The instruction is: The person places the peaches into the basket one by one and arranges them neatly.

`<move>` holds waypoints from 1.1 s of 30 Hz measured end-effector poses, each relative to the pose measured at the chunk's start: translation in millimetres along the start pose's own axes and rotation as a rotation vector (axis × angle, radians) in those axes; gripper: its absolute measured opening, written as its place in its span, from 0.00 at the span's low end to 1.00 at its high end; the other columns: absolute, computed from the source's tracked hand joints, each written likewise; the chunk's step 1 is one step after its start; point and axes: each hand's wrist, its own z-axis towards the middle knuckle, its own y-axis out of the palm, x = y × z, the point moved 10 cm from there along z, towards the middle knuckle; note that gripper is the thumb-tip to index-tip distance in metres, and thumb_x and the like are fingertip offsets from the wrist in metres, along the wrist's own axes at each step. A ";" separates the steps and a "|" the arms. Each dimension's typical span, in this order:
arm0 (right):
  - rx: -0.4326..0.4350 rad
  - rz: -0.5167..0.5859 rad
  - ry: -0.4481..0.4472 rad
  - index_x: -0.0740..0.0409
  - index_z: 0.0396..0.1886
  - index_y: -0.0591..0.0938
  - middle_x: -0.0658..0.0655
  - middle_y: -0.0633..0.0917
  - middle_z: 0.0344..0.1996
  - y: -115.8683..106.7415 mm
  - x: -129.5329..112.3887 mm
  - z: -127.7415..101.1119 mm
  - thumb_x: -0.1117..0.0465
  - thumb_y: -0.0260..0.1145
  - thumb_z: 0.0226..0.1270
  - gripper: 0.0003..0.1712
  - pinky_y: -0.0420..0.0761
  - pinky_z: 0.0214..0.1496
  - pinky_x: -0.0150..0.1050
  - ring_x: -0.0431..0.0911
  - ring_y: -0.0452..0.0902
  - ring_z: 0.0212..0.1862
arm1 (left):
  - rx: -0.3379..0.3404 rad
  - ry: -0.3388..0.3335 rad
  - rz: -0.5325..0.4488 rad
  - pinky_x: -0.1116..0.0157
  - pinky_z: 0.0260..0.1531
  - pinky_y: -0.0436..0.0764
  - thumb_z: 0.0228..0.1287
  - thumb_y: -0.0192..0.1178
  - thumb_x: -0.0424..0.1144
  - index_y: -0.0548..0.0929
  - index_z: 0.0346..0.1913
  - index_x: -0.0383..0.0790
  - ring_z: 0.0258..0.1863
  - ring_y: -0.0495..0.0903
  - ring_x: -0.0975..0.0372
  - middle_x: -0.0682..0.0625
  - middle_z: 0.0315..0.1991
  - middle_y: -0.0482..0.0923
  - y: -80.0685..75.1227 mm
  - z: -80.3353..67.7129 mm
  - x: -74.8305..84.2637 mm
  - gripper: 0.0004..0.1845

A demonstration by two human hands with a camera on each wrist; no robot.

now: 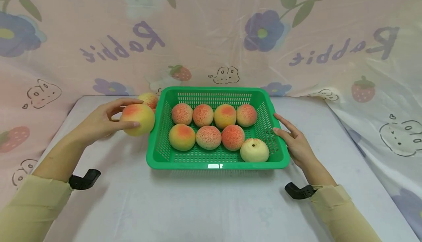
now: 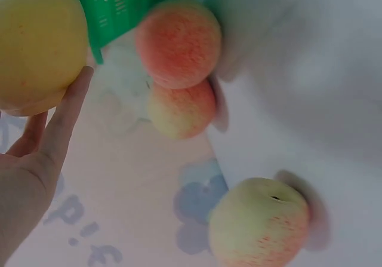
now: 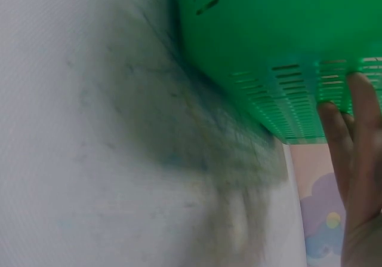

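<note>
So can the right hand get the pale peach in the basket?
Probably yes. The right hand rests open against the green basket wall, and the pale peach sits just inside that corner, uncovered from above.

Yellow-and-red peach (image 1: 137, 119), round, held off the table, just left of the green slatted basket (image 1: 158, 139) holding eight peaches.

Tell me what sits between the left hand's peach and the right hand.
In the head view, the green basket fills that stretch, with eight fruits inside. The left hand holds the peach just outside its left wall; the right hand rests against its right wall.
</note>
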 end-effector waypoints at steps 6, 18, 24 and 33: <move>0.005 -0.008 -0.002 0.40 0.75 0.58 0.46 0.87 0.39 -0.8 0.0 -0.7 0.58 0.57 0.73 0.34 0.84 0.34 0.34 0.40 0.85 0.36 | -0.058 0.085 -0.058 0.72 0.47 0.75 0.58 0.69 0.38 0.73 0.64 0.54 0.59 0.66 0.65 0.58 0.66 0.67 10.5 8.3 23.0 0.29; 0.004 -0.008 0.002 0.40 0.75 0.59 0.46 0.87 0.40 -0.7 -0.5 0.2 0.58 0.57 0.73 0.33 0.84 0.34 0.34 0.39 0.85 0.35 | -0.175 0.009 -0.092 0.54 0.51 0.74 0.56 0.70 0.46 0.73 0.63 0.61 0.60 0.71 0.56 0.59 0.66 0.65 37.2 26.0 46.1 0.31; 0.005 -0.004 -0.001 0.41 0.75 0.59 0.47 0.87 0.39 -1.1 -0.7 0.5 0.58 0.57 0.73 0.34 0.84 0.34 0.34 0.40 0.85 0.35 | -0.193 0.100 -0.085 0.53 0.52 0.75 0.57 0.70 0.41 0.74 0.62 0.57 0.61 0.70 0.55 0.57 0.64 0.69 45.7 35.9 61.8 0.29; 0.014 -0.013 0.009 0.40 0.75 0.59 0.46 0.87 0.39 -1.0 0.1 0.6 0.57 0.58 0.73 0.34 0.84 0.33 0.35 0.40 0.85 0.34 | -0.241 0.202 -0.043 0.57 0.49 0.77 0.55 0.71 0.43 0.77 0.59 0.58 0.53 0.71 0.61 0.58 0.58 0.73 65.6 46.1 82.6 0.27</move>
